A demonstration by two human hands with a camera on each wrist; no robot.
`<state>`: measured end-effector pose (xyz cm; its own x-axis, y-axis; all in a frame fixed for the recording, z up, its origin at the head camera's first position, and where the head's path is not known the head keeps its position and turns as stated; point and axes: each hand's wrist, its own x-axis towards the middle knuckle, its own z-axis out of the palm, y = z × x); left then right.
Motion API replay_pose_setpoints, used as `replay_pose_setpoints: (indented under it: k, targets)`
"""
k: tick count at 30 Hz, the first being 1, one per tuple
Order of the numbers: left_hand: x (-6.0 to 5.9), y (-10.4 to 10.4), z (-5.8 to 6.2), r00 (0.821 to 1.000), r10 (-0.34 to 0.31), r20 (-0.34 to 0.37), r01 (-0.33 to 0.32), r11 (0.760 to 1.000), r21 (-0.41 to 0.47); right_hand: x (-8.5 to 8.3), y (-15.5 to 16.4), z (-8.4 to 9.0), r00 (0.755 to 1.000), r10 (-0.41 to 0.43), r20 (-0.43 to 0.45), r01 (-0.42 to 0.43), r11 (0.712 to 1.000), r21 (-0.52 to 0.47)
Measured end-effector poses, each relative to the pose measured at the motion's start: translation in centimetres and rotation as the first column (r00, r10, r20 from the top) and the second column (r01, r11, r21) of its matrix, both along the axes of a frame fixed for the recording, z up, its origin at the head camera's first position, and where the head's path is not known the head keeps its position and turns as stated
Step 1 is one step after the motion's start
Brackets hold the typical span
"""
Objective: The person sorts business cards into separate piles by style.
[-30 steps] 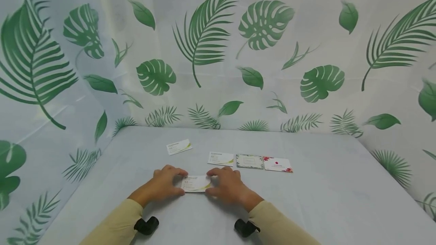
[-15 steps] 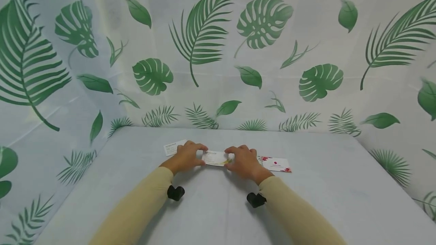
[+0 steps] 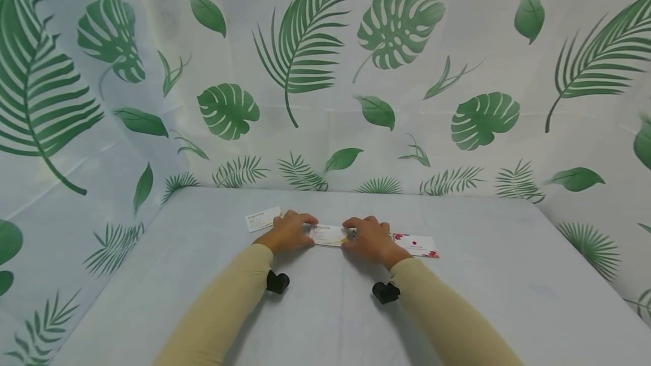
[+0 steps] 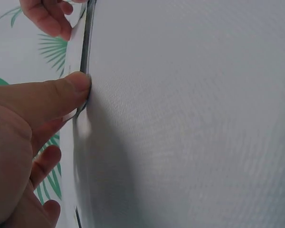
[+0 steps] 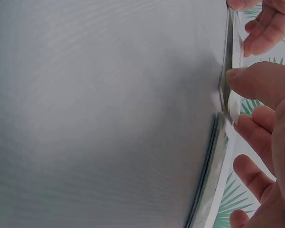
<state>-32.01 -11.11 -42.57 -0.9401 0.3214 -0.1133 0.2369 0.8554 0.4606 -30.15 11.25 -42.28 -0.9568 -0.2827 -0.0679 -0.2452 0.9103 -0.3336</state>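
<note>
My left hand (image 3: 291, 233) and right hand (image 3: 372, 240) pinch a white business card (image 3: 328, 235) with a yellow-green curve by its two short ends. It lies over the place in the row where a matching card lay. In the left wrist view my thumb (image 4: 76, 88) presses the near corner of a thin layered edge (image 4: 87, 42). From the right wrist, the other thumb (image 5: 251, 80) shows at the card's opposite corner. A green-leaf-bordered card is mostly hidden behind my right hand. Right of it lies a card with red flowers (image 3: 416, 245).
Another white business card (image 3: 261, 219) lies slightly turned at the back left, partly behind my left hand. A pale cloth covers the table (image 3: 325, 309). Behind it hangs a leaf-print curtain (image 3: 325, 72).
Both hands have carried the pinched business card forward and to the right, from the near middle of the table to the row of cards. Over the last half second they have moved only slightly.
</note>
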Motion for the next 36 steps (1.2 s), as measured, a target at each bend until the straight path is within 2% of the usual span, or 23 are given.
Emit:
replay_pose_setpoints:
  k: [6,17,21,25,29,33,36]
  targets:
    - [-0.1,-0.1,-0.2,1.0,-0.01,0.011,0.01,1.0,-0.016,0.1,0.1,-0.3,1.0,0.001,0.017,-0.001,1.0,0.003]
    - [0.3,-0.1,0.2,1.0,-0.006,0.021,0.006,1.0,-0.03,-0.2,0.1,-0.7,1.0,0.012,-0.002,-0.012,0.999,0.045]
    - [0.4,-0.4,-0.1,1.0,0.003,0.015,-0.002,0.999,-0.053,0.0,0.0,-0.7,1.0,0.023,-0.019,-0.023,1.0,0.015]
    - [0.5,-2.1,-0.5,0.999,0.039,0.015,-0.038,0.998,-0.051,0.6,-0.4,-0.3,0.998,0.056,-0.035,-0.058,0.995,-0.079]
    - [0.4,-5.2,-0.7,0.996,0.087,0.008,-0.086,0.996,-0.038,1.2,-1.2,-0.1,0.995,0.089,-0.043,-0.094,0.985,-0.142]
    - [0.3,-8.1,-0.8,0.988,0.155,0.015,-0.154,0.986,-0.057,1.8,-2.0,0.0,0.99,0.132,-0.05,-0.138,0.978,-0.157]
    - [0.4,-9.3,-0.9,0.983,0.181,0.037,-0.179,0.983,-0.043,2.2,-2.5,0.1,0.986,0.158,-0.056,-0.164,0.975,-0.147]
